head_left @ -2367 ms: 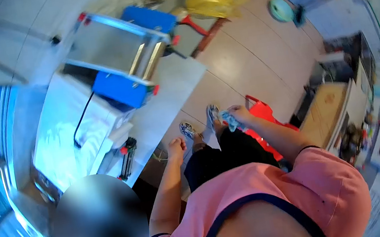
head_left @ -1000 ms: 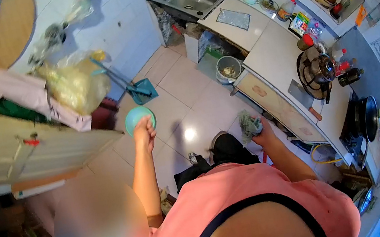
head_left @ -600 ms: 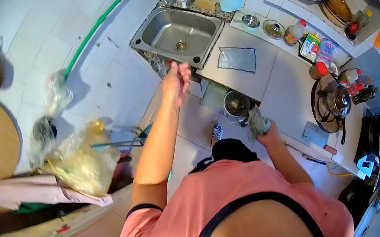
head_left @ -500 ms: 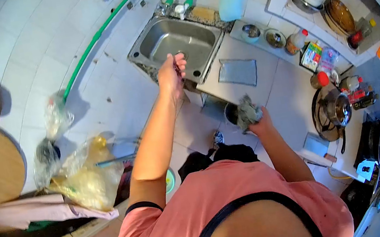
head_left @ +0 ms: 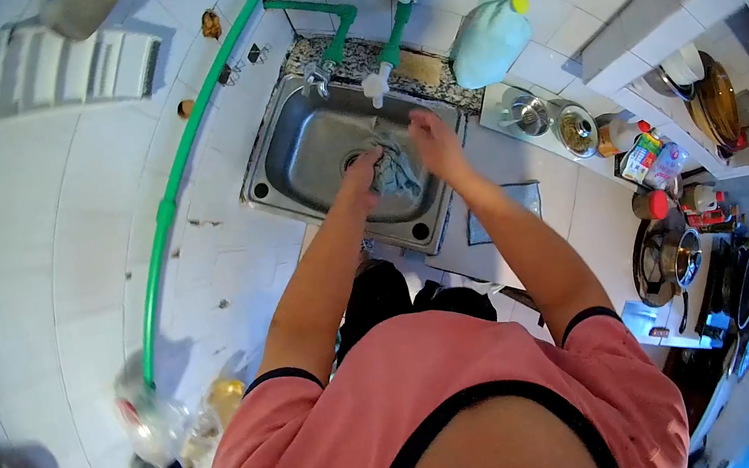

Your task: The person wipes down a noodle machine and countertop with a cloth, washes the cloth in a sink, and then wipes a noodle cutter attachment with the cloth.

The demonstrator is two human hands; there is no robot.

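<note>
A grey-green cloth (head_left: pixel 399 177) lies crumpled in the metal sink (head_left: pixel 287 149), between my two hands. My left hand (head_left: pixel 363 177) is over the basin at the cloth's left side, its fingers closed on the near edge of the fabric. On the right, my right hand (head_left: pixel 436 141) is above the sink's right rim, apart from the cloth, with its fingers loosely bent and nothing visible in them. A white-handled tap (head_left: pixel 376 87) is behind the basin, just beyond the right hand. A second, metal tap (head_left: pixel 316 80) is to its left.
Green pipes (head_left: pixel 162 211) run along the tiled wall. A large jug (head_left: pixel 491 40) with a yellow cap stands behind the sink. Right of it are bowls (head_left: pixel 576 130), bottles and a lidded pan (head_left: pixel 680 258). A flat grey mat (head_left: pixel 503 211) lies on the counter.
My right hand has brought the cloth from beside the counter up into the sink. My left hand has moved down to it. The view has shifted toward the sink.
</note>
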